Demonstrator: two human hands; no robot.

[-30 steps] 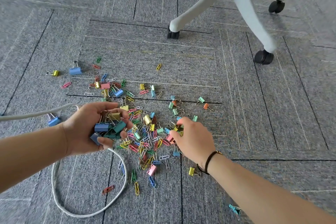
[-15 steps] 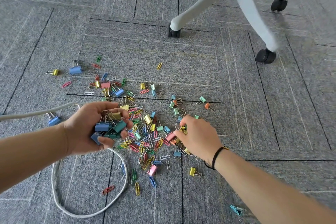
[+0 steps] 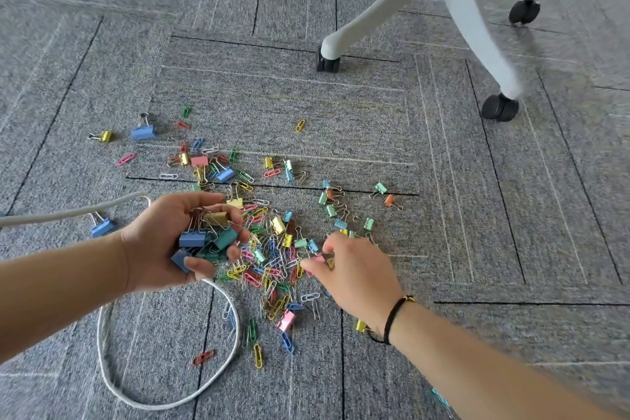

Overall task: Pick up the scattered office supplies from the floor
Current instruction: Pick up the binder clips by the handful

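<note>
We've got the left hand [image 3: 163, 242] cupped palm-up, fingers curled round a bunch of big binder clips [image 3: 204, 237] in blue, teal and yellow; it looks close to full, with the wire handles sticking up between the fingers. The right hand [image 3: 354, 269] is down on the carpet [image 3: 443, 215] at the right edge of the main pile [image 3: 272, 256], thumb and forefinger pinching something small and pinkish, which is blurred, so we can't tell if it's one clip or several.

Most of the supplies are still on the floor: a dense heap of paper clips and small binder clips between the hands, and strays further out, such as the blue binder clip [image 3: 143, 132] and yellow one [image 3: 106, 136] far left, a yellow paper clip [image 3: 300, 125] far ahead, and an orange clip [image 3: 389, 200] to the right.

Risks as we see them:
- the left hand overfills, so a new clip dropped on top knocks one off the thumb side back into the pile
- paper clips interlock, so a pinch may drag a chain that sheds mid-lift
- thin clips lie flat in carpet fibre and are easy to fumble or miss
- the white cord [image 3: 163, 401] loops right under the left hand and could snag the wrist or sweep clips
- the chair caster [image 3: 328, 62] is well clear for now, but strays near it could get overlooked
</note>
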